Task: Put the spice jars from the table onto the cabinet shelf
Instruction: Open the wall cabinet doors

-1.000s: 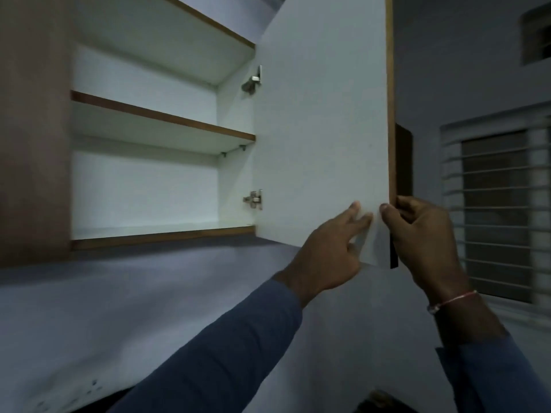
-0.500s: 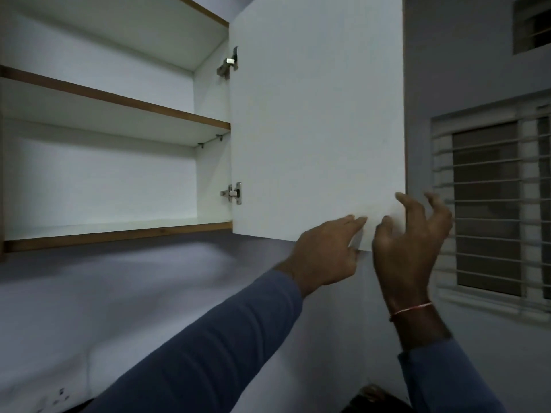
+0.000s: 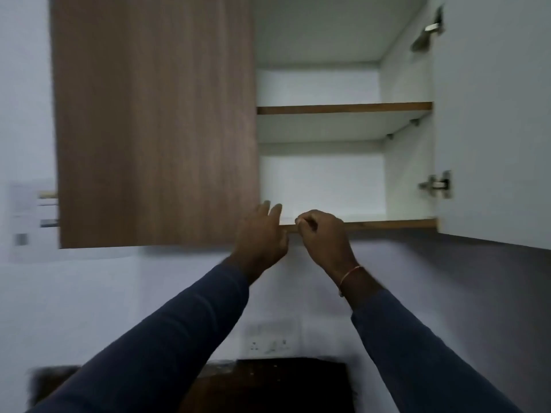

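Under the cabinet (image 3: pixel 328 186), my left hand (image 3: pixel 262 234) lays straight fingers on the closed door (image 3: pixel 155 120) edge. My right hand (image 3: pixel 323 234) is curled at the bottom shelf (image 3: pixel 387 224) lip, holding nothing. If that door swings, it could pinch knuckles. It and the upper shelf (image 3: pixel 343 108) look bare; the spice jars are out of view.

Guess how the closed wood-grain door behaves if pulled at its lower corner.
Probably stiff: the closed door is a flat panel. Likely swings rather than lifts, given the hinge at right. No handle shows, so the left hand at its corner may slip.
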A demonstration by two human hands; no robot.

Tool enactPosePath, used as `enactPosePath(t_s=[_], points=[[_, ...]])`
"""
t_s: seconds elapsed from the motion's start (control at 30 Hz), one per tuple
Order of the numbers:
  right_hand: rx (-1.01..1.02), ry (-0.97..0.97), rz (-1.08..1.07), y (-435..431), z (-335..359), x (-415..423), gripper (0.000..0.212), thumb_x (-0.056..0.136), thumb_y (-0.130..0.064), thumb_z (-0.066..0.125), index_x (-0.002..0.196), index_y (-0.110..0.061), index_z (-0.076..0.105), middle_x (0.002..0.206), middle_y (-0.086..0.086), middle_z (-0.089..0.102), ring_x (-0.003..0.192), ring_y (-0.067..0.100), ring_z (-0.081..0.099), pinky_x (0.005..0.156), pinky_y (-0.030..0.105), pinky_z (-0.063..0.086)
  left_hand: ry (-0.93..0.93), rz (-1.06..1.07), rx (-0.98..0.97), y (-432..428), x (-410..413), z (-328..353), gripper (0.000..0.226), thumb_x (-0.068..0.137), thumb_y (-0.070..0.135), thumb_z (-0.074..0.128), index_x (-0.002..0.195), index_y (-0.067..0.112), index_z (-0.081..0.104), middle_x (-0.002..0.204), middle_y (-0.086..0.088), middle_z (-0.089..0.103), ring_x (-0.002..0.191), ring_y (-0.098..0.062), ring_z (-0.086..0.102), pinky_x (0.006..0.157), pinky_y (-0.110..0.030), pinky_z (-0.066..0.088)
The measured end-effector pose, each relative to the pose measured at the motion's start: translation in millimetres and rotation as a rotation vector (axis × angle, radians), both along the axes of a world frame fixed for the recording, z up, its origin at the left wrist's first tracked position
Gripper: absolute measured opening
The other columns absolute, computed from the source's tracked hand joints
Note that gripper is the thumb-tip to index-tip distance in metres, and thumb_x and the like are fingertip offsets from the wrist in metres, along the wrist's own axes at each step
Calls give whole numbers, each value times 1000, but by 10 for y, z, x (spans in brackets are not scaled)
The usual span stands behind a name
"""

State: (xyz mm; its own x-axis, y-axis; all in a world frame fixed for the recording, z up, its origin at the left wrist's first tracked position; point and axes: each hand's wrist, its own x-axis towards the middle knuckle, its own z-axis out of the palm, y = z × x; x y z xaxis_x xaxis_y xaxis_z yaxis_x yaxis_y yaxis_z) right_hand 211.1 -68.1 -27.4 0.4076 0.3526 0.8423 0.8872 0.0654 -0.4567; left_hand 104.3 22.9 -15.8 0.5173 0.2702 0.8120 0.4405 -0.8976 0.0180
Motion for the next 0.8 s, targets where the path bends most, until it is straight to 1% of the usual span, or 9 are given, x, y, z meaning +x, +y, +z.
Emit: enactPosePath(t_s=[0.07,0.17,0.33,0.43,0.57,0.63,0.67,0.73,0.8], points=[[-31,81,83,406,119,-102,26,92,-18,58,112,-5,68,108,10,71,102,23,65,87,25,47,13,47,-54,263,-296,25,61,84,19,54,141,7,37,139,-13,44,123,-32,47,94,-39,43],[-112,171,179,829,325,-251,45,95,-19,54,136,-1,48,134,17,56,124,30,53,100,31,40,15,23,-242,479,-587,62,68,89,16,53,150,9,22,156,-11,25,141,-27,30,112,-33,28],[-140,290,342,1215,444,-261,52,94,-16,48,143,-13,29,135,13,54,117,32,55,100,40,46,32,-27,-360,533,-767,262,63,95,11,45,151,9,16,159,-9,17,147,-22,17,117,-29,14],[-91,359,360,1274,423,-246,50,96,-16,50,142,-15,32,133,10,55,115,29,55,94,35,46,40,-42,-364,495,-753,312,62,97,14,41,152,11,13,160,-8,15,147,-23,17,118,-33,15],[-2,326,344,1099,309,-396,46,94,-22,56,137,-12,41,122,5,60,106,25,58,85,30,47,-44,-68,-339,332,-681,321,60,101,26,38,152,10,12,157,-11,20,143,-25,25,110,-26,22],[39,279,390,932,247,-563,28,95,-24,54,120,-14,55,104,-2,63,93,18,58,76,25,47,-158,-52,-360,187,-638,312,68,97,45,38,152,17,9,156,-14,19,143,-31,23,114,-35,21],[97,334,507,814,226,-698,15,95,-24,51,102,-17,63,89,-6,63,83,15,57,69,24,46,-211,-32,-366,92,-650,286,73,94,54,38,152,21,8,157,-17,16,144,-35,19,116,-44,22],[175,430,704,573,222,-1009,30,95,-25,46,70,-16,61,64,-4,59,67,11,55,61,25,46,-288,30,-360,-98,-750,266,80,90,61,41,152,23,5,159,-18,7,146,-37,9,116,-51,19],[246,575,925,375,183,-1329,37,97,-29,43,73,-9,63,67,1,65,68,10,62,65,28,53,-374,52,-329,-258,-968,297,83,88,61,44,151,22,6,159,-16,12,145,-36,14,116,-51,23]])
